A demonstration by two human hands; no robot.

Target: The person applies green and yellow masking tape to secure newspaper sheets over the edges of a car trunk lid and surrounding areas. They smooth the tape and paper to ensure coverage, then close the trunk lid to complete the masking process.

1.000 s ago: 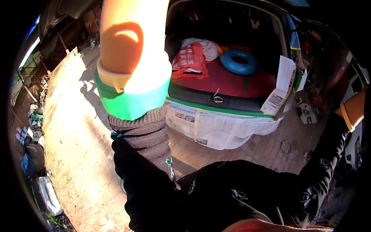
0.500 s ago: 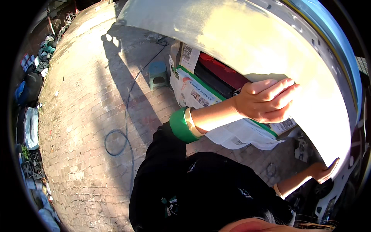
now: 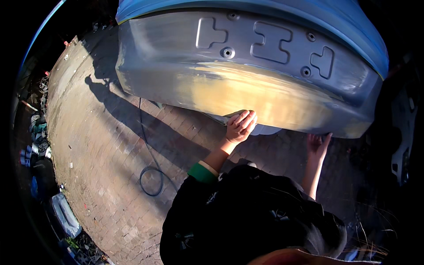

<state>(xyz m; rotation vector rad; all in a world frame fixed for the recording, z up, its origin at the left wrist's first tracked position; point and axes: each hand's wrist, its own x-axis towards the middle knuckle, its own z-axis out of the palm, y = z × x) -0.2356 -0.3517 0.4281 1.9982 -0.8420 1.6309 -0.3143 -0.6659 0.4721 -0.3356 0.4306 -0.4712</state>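
A raised car trunk lid (image 3: 145, 57) spans the upper middle, grey with a broad patch of yellowish filler (image 3: 247, 95) along its lower part. My left hand (image 3: 241, 126), with a green cuff (image 3: 202, 173) behind its wrist, is closed at the lid's lower edge. Its bent fingers lie together over the filler, while the thumb is hidden. Further right, my right hand (image 3: 317, 145) reaches up to the same edge from below. Its thumb rests against the rim and the fingers are partly in the shadow beneath, gripping the edge.
Blue sheeting (image 3: 309, 20) covers the car above the lid. A dark hose (image 3: 152, 176) lies coiled on the brick paving (image 3: 110, 185). Piled scrap and a pale car part (image 3: 66, 215) line the left side. Another vehicle (image 3: 399, 150) stands in shade at right.
The view has turned and the lid's outer face now shows, hiding the papered trunk opening. My left hand has gone from the filler's middle to the lower edge. My right hand stays at the edge.
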